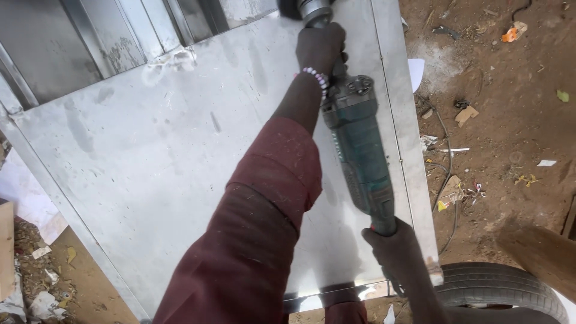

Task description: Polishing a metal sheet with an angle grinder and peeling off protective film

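Left hand [321, 47] clamped on the front grip, right hand [393, 246] clamped on the rear handle of a green angle grinder [357, 144], lying along the steel sheet [150, 156] near its right edge; bare sheet leftward, tyre [504, 288] beside the corner.

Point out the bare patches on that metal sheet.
Bare: the wide stretch of metal sheet left of the sleeve. Crowded: the right strip, where the left hand, grinder and right hand line up.
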